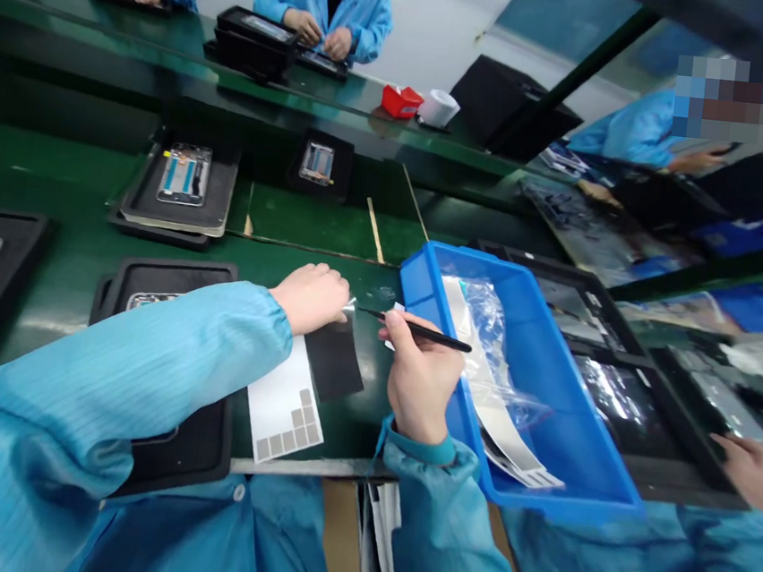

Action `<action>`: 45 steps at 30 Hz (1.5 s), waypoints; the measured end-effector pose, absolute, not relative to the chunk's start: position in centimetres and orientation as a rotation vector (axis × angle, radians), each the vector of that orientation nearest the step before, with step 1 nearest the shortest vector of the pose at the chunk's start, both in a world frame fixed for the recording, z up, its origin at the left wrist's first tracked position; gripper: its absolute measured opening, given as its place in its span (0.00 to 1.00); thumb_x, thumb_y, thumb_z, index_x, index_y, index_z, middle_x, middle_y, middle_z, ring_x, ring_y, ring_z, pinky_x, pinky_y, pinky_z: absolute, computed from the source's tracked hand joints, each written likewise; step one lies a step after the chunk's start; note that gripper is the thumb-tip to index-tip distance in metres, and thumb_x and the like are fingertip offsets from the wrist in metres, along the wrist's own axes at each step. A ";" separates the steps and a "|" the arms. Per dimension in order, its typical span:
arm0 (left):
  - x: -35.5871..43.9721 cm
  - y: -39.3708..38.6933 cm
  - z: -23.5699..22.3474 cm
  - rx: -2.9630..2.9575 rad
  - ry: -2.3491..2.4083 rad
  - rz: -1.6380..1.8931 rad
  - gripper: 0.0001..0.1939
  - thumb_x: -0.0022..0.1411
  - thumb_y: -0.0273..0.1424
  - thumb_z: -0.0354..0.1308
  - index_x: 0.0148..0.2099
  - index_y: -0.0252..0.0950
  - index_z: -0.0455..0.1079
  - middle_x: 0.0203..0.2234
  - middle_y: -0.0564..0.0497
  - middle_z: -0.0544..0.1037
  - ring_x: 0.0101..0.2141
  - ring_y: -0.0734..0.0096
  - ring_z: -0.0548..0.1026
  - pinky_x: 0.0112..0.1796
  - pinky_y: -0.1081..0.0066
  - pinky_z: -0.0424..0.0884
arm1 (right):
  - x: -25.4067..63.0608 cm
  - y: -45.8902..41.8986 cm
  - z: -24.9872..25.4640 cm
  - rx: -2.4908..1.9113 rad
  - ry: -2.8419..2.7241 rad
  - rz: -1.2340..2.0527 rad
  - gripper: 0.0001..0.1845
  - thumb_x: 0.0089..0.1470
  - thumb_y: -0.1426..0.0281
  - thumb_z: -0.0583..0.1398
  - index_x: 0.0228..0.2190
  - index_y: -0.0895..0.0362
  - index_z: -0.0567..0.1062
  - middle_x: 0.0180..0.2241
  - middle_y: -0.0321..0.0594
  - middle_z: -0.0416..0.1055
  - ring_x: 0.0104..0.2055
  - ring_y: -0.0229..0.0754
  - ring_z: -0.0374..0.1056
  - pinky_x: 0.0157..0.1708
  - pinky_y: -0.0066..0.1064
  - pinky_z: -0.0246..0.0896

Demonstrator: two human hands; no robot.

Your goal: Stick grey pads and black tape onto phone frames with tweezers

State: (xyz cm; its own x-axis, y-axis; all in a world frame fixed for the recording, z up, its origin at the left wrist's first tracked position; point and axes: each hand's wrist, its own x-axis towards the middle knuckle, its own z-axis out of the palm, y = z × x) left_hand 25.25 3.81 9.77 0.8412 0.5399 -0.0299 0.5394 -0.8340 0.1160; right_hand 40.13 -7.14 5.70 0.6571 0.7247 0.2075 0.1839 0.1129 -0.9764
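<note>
My left hand [311, 297] is curled into a pinch over the green bench, gripping a small pale piece at its fingertips. My right hand [419, 372] holds black tweezers [418, 328] whose tip points left at that piece. Below my left hand lie a white sticker sheet [283, 407] with grey squares and a dark rectangular pad [332, 359]. Under my left sleeve sits a black tray [172, 279] with a phone frame partly hidden.
A blue plastic bin [563, 429] with plastic bags and strips stands right of my right hand. Black trays with phone frames [184, 174] lie across the green belt. Workers in blue coats sit opposite. Another person's hand [759, 471] rests at the far right.
</note>
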 end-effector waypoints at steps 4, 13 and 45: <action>18.0 4.0 13.6 2.935 1.023 0.004 0.17 0.66 0.37 0.60 0.49 0.27 0.73 0.45 0.38 0.79 0.47 0.54 0.76 0.47 0.62 0.71 | 36.6 -6.3 6.4 -1.375 -0.746 0.626 0.14 0.45 0.62 0.73 0.31 0.58 0.82 0.24 0.36 0.77 0.25 0.38 0.71 0.30 0.33 0.67; -1.0 -1.3 9.3 2.574 1.426 0.456 0.13 0.70 0.34 0.52 0.49 0.36 0.74 0.47 0.45 0.78 0.49 0.59 0.74 0.52 0.58 0.71 | 22.3 -4.4 8.0 -1.388 -1.086 1.057 0.10 0.50 0.63 0.70 0.28 0.58 0.82 0.20 0.36 0.75 0.23 0.38 0.71 0.26 0.31 0.69; -0.4 -3.9 4.9 2.446 1.376 0.757 0.15 0.66 0.25 0.53 0.54 0.37 0.71 0.51 0.44 0.74 0.57 0.54 0.68 0.59 0.50 0.67 | 19.3 -3.0 7.2 -1.575 -1.364 0.943 0.06 0.52 0.66 0.69 0.29 0.56 0.82 0.28 0.38 0.81 0.26 0.40 0.76 0.26 0.29 0.72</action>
